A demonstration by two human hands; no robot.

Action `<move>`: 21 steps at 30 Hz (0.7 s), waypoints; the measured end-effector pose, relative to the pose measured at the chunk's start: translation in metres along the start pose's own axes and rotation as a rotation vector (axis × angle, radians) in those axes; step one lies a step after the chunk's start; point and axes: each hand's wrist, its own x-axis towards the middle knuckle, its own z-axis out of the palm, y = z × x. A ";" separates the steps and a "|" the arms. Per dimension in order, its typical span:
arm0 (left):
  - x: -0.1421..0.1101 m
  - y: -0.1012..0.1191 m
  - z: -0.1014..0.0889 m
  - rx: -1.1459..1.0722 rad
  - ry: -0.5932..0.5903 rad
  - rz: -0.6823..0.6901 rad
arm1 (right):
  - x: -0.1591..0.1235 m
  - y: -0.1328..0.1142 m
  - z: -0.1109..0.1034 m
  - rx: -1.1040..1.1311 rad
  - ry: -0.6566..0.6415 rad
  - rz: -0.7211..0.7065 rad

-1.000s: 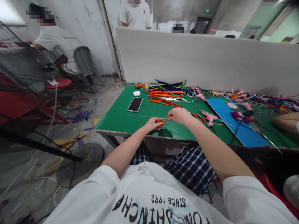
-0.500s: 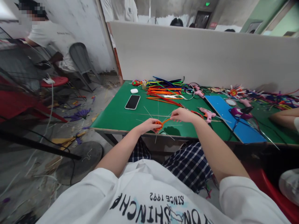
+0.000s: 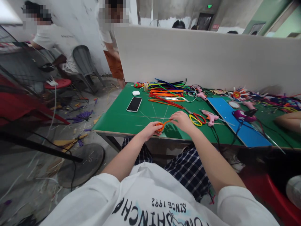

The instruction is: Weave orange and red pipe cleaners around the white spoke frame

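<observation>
At the front edge of the green table (image 3: 113, 116), my left hand (image 3: 151, 130) is closed on a small orange pipe-cleaner piece (image 3: 160, 126), from which thin pale wires (image 3: 154, 110) fan out. An orange strand (image 3: 167, 121) runs from that piece across to my right hand (image 3: 182, 121), whose fingers pinch its far end. Just right of my right hand lie scissors (image 3: 195, 120) with yellow and red handles, touching no hand. A pink glue gun (image 3: 211, 117) rests beyond them. Part of the orange piece is hidden by my left fingers.
Loose coloured pipe cleaners (image 3: 166, 93) lie behind my hands, with a phone (image 3: 134, 104) and white case (image 3: 136, 93) to their left. A blue board (image 3: 235, 121) holds a purple glue gun (image 3: 245, 115). A co-worker's arm (image 3: 288, 121) rests at right; a person (image 3: 113, 47) stands behind left.
The wire piece has turned in my left hand, its wires now pointing differently. My right hand has shifted slightly down, uncovering the scissors' handles. A person has come into view beside the partition.
</observation>
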 end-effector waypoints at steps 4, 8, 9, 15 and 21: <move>0.007 -0.004 -0.002 -0.054 0.045 -0.032 | 0.000 -0.007 0.015 -0.049 0.105 -0.189; 0.014 -0.003 -0.004 -0.087 0.044 -0.055 | 0.003 -0.006 0.029 0.054 0.140 -0.178; 0.016 -0.003 -0.004 -0.094 0.040 -0.058 | 0.004 -0.006 0.032 0.080 0.143 -0.160; 0.024 -0.002 -0.008 -0.138 0.038 -0.046 | 0.009 -0.007 0.042 0.150 0.192 -0.090; 0.034 -0.001 -0.004 -0.167 0.081 -0.035 | 0.014 -0.001 0.044 0.232 0.220 0.012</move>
